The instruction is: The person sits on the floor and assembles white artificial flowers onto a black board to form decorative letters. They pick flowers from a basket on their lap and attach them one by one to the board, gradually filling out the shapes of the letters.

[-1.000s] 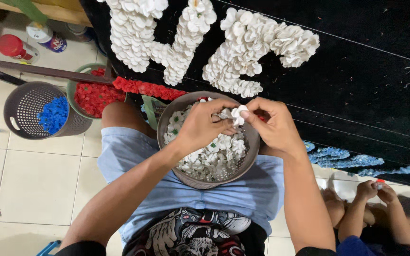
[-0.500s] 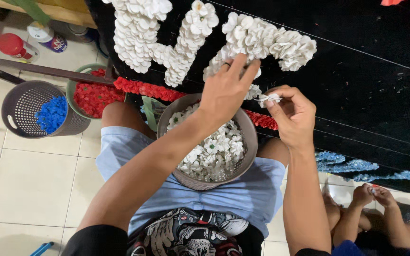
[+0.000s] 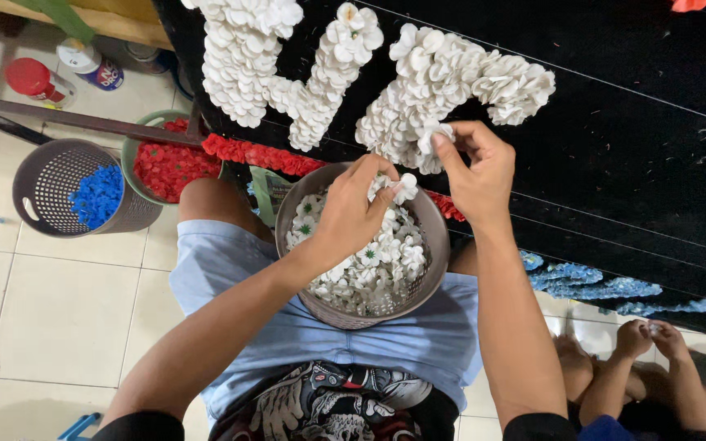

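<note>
Step in hand: adding white flowers to the white lettering on the black board (image 3: 614, 122). Right hand (image 3: 471, 167) is up at the lower edge of the white flower letter (image 3: 443, 90), fingers (image 3: 443, 143) pinched on one white flower (image 3: 433, 135) and pressing it against the cluster. Left hand (image 3: 353, 212) is over the grey basket (image 3: 426, 220) on the lap, fingertips closed on another white flower (image 3: 404, 186) just above the pile. So one piece is at the board and one is ready at the basket.

My read on what the placement calls for: seat the flower tight against its neighbours so no black shows through, and keep the wrist clear of the red flower strip (image 3: 259, 153) just below.

Containers:
- grey basket on lap: white flowers, roughly half full, some with green centres showing.
- green bowl (image 3: 136, 147) on the floor, left: red flowers, close to full. A dark bar crosses over its top edge.
- dark perforated basket (image 3: 38, 188) beside it, touching or nearly so: small heap of blue flowers, mostly empty.
- red-capped bottle (image 3: 30, 77) and a small jar (image 3: 91, 65) further back on the tiles, contents can't tell.

Blue flower clusters (image 3: 598, 286) lie along the board's lower edge, right. Another person's hands (image 3: 651, 335) work at the bottom right, apart from these two.
</note>
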